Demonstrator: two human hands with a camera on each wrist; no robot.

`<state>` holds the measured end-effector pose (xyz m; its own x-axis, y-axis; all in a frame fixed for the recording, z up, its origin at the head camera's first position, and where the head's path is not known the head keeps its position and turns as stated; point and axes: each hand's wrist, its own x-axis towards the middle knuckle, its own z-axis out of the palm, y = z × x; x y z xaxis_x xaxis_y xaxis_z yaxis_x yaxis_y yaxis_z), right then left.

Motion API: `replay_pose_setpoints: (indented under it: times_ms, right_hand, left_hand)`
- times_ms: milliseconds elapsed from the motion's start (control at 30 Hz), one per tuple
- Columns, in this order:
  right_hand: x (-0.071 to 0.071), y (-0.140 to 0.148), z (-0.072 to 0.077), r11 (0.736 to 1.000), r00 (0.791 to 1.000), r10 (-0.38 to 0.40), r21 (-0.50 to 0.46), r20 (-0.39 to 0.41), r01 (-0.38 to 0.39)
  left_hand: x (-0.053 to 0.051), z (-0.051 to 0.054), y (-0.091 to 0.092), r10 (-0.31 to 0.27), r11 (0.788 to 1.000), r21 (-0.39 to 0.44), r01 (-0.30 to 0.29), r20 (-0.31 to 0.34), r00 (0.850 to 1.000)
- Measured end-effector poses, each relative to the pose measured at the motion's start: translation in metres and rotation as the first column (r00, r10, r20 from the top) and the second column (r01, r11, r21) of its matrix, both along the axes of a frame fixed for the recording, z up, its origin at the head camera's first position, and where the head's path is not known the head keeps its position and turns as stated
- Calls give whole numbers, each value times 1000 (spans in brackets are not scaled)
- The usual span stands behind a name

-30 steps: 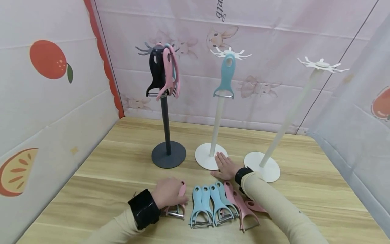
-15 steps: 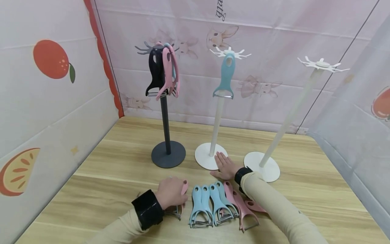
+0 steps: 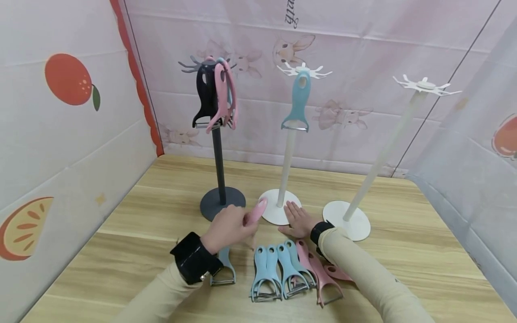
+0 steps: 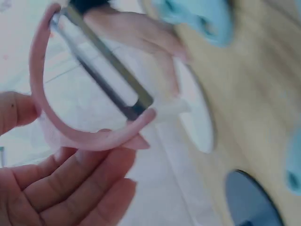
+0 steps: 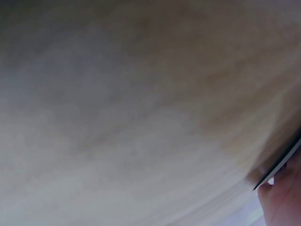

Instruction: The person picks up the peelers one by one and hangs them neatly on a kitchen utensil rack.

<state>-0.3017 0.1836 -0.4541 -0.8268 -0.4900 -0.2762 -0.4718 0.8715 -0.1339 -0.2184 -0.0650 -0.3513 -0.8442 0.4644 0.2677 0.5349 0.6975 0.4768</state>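
My left hand (image 3: 228, 228) grips a pink peeler (image 3: 256, 211) above the table, its handle pointing toward the middle white stand. In the left wrist view the peeler's forked head and metal blade (image 4: 106, 63) show between thumb and fingers. My right hand (image 3: 300, 220) rests flat, fingers straight, on the round base (image 3: 268, 211) of that stand. A light blue peeler (image 3: 226, 264) lies below my left wrist. To its right lie several blue peelers (image 3: 261, 264) in a row, then several pink peelers (image 3: 323, 276), partly under my right forearm.
At the back left, a dark stand (image 3: 218, 161) carries a black peeler (image 3: 206, 92), pink ones and a blue one. One blue peeler (image 3: 300, 98) hangs on the middle stand. A white stand (image 3: 375, 170) with bare hooks stands at right. Fabric walls enclose the table.
My left hand has lifted the pink peeler off the table, up and forward, uncovering the blue peeler beneath it. My right hand stays on the base.
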Motion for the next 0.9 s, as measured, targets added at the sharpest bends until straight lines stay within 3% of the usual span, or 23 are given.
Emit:
replay_pose_setpoints:
  times_ms: [133,267,500,700,767,900]
  right_hand:
    - [0,0,0,1000,1000,6,-3,0,-6]
    - [0,1,0,1000,1000,11,-12,-1,-11]
    - [-3,0,-1,1000,1000,12,-5,4,-12]
    - [-4,0,2,1000,1000,5,-5,11,-5]
    - [-1,-1,4,1000,1000,4,-1,9,-4]
    - [3,-2,5,1000,1000,6,-17,6,-6]
  left_hand:
    - [-5,19,12,-20,986,165,31,-68,997]
    - [-11,44,25,29,949,315,23,-157,987]
    - [-26,88,46,132,826,561,52,-283,950]
    - [-48,113,58,230,781,619,77,-400,887]
    - [-53,120,63,249,766,638,84,-414,876]
    - [-61,131,73,292,736,673,64,-402,868]
